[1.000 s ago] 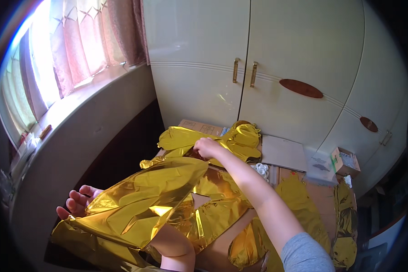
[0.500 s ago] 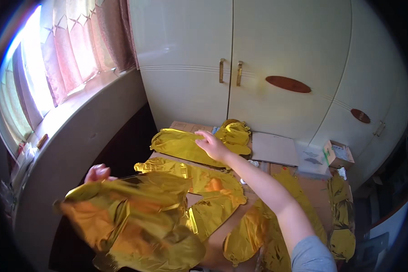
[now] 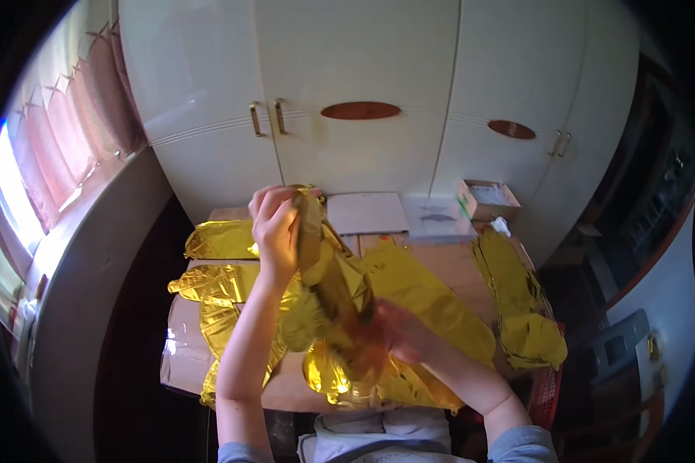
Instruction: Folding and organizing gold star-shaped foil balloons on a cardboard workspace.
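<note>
My left hand (image 3: 274,225) is raised over the table and closed on the upper end of a flat, shiny gold foil balloon (image 3: 324,274). The balloon hangs crumpled and slanting down to the right, its lower part blurred. At that lower end is my right hand (image 3: 400,332), smeared by motion, so whether its fingers grip the foil cannot be told. Beneath and around lie more deflated gold foil balloons: one sheet (image 3: 432,301) right of centre, another (image 3: 224,285) at the left, a folded one (image 3: 220,239) behind it, and a long one (image 3: 517,301) at the right edge.
Brown cardboard (image 3: 448,262) covers the table. At its back are a pale flat board (image 3: 367,212), a clear plastic sheet (image 3: 439,216) and a small open box (image 3: 490,201). White cupboards (image 3: 363,54) stand behind; a red plastic basket (image 3: 547,397) shows at the right.
The view has turned to the right. The held balloon has moved from the lower left to the middle and now hangs from my raised left hand. My right hand has come back from the far balloons to its lower end.
</note>
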A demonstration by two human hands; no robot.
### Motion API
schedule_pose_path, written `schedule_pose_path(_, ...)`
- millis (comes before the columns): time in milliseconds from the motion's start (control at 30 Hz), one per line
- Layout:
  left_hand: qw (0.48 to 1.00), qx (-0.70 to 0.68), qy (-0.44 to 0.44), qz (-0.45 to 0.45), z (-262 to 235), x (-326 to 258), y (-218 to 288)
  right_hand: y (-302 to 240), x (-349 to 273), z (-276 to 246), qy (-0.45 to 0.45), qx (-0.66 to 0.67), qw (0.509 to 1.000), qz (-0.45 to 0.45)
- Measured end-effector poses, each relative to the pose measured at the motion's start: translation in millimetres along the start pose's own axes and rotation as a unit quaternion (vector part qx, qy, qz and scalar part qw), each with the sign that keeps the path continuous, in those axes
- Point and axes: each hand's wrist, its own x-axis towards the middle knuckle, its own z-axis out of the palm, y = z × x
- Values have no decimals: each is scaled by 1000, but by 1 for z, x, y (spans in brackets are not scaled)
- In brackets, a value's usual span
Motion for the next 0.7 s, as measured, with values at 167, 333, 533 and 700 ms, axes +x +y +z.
schedule_pose_path(167, 966, -59, -247, 44, 42, 7, 7, -60, -70, -38, 145, -151, 977, -48)
schedule_pose_path(333, 957, -51, -276, 70, 54, 21, 36, -92, -110, -22, 228, -105, 954, -165)
schedule_pose_path(533, 963, -33, -215, 161, 33, -1, 92, -87, -166, -47, 290, -166, 925, -179)
schedule_pose_path(700, 910, -7, -355, 214, 7, -100, 94, -42, -201, -78, 340, -360, 866, -64)
